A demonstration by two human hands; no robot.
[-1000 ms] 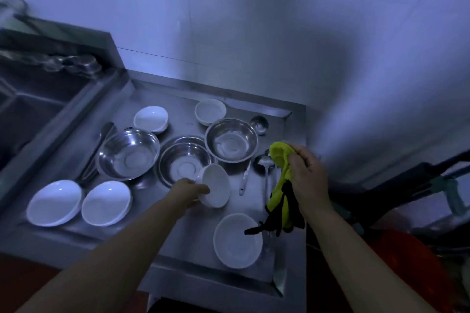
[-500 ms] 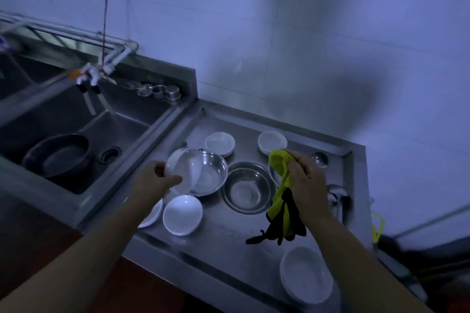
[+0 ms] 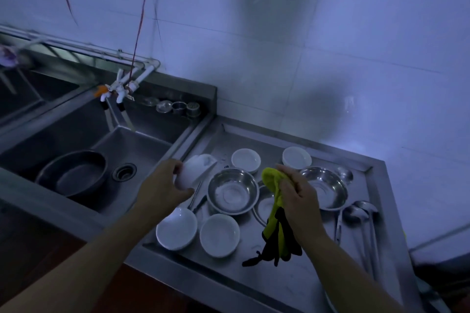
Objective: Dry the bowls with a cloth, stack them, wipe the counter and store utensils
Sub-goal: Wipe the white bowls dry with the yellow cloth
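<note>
A white bowl (image 3: 194, 171) is held tilted in the left hand (image 3: 162, 189) over the left edge of the steel table (image 3: 292, 279), while a yellow and black cloth (image 3: 276, 213) is gripped in the right hand (image 3: 298, 198).

The left grip is closed round the bowl's side, with the bowl lifted near the sink (image 3: 106, 145); the right grip is closed round the cloth's upper end, its lower part hanging loose above the table. On the table, four white bowls are seen: two at the back (image 3: 246, 159) (image 3: 296, 157) and two at the front (image 3: 176, 231) (image 3: 219, 235). Steel bowls (image 3: 232, 190) (image 3: 328, 190) are set between them, and ladles (image 3: 358, 213) lie at the right. A dark pot (image 3: 72, 173) sits in the sink.
</note>
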